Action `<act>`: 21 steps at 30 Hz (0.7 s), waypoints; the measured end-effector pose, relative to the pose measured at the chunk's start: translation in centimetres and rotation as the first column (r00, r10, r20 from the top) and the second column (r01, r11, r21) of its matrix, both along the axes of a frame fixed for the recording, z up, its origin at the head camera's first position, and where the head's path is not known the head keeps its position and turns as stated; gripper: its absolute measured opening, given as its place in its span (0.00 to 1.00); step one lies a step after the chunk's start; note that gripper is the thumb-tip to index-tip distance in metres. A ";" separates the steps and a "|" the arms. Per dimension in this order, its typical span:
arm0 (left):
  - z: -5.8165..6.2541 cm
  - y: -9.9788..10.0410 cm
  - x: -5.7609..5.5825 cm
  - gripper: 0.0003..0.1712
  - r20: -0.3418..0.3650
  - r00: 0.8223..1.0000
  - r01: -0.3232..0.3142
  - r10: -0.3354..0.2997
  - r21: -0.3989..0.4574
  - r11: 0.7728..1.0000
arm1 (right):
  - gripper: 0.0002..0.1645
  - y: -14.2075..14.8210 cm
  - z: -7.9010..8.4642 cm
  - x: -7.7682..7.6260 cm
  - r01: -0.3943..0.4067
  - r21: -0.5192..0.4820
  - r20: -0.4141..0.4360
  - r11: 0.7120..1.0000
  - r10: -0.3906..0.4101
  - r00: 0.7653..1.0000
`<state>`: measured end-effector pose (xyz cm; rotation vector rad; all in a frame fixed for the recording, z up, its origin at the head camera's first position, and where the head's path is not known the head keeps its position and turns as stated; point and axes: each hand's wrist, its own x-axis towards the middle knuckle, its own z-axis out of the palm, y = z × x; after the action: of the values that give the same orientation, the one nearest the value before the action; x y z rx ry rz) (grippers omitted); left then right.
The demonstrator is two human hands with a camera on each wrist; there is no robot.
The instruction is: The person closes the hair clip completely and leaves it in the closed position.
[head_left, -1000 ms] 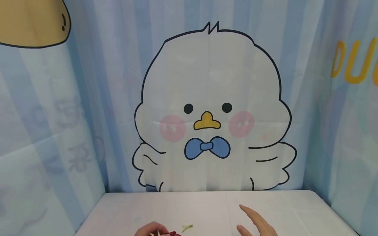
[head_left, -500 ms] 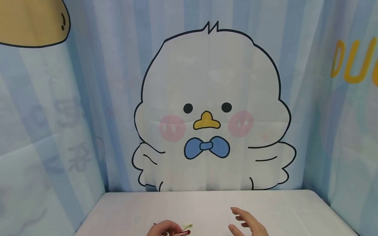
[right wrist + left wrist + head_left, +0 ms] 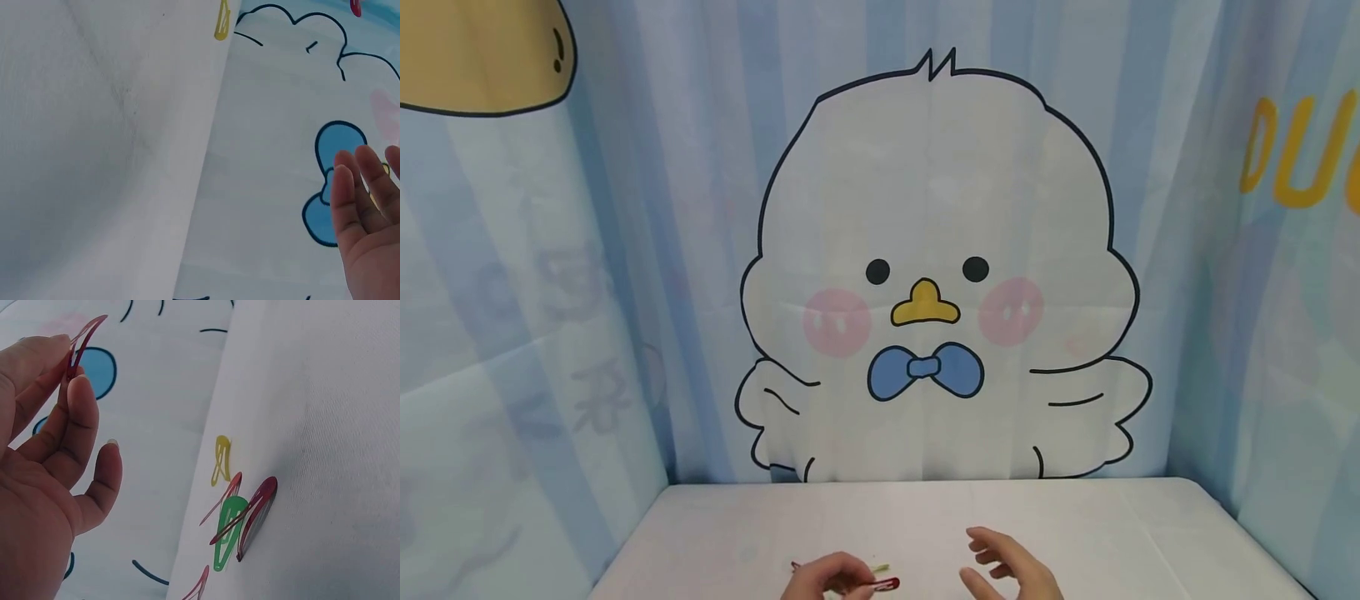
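My left hand (image 3: 827, 575) holds a dark red snap hair clip (image 3: 886, 585) above the table. In the left wrist view, its thumb and fingers pinch the clip (image 3: 84, 347) at one end, and the two arms of the clip stand apart. My right hand (image 3: 1011, 567) is to the right with nothing in it, fingers loosely bent and thumb apart. Beneath the left hand lie a green hair clip (image 3: 231, 519), another dark red hair clip (image 3: 267, 490), a yellow hair clip (image 3: 222, 447) and pink hair clips (image 3: 235, 482), some overlapping.
The white table (image 3: 737, 517) ends at a printed curtain (image 3: 925, 208) with a duck drawing at the back. Side curtains stand left and right. In the right wrist view, the yellow hair clip (image 3: 222, 25) lies by the table's far edge.
My left hand has moved right and slightly up with the dark red hair clip, which now shows more clearly. The right hand has drifted left, closer to it, its fingers more bent.
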<state>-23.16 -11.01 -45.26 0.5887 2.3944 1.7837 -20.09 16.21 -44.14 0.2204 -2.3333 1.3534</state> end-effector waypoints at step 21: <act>0.7 2.4 0.6 0.04 0.013 1.000 -0.008 0.008 0.064 0.998 | 0.12 -2.6 -0.3 -0.1 -0.165 -0.039 -0.060 0.986 0.162 0.985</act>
<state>-22.57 -8.63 -44.51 0.5731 2.3422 1.8679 -20.16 13.59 -44.47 0.4399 -2.2784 1.4533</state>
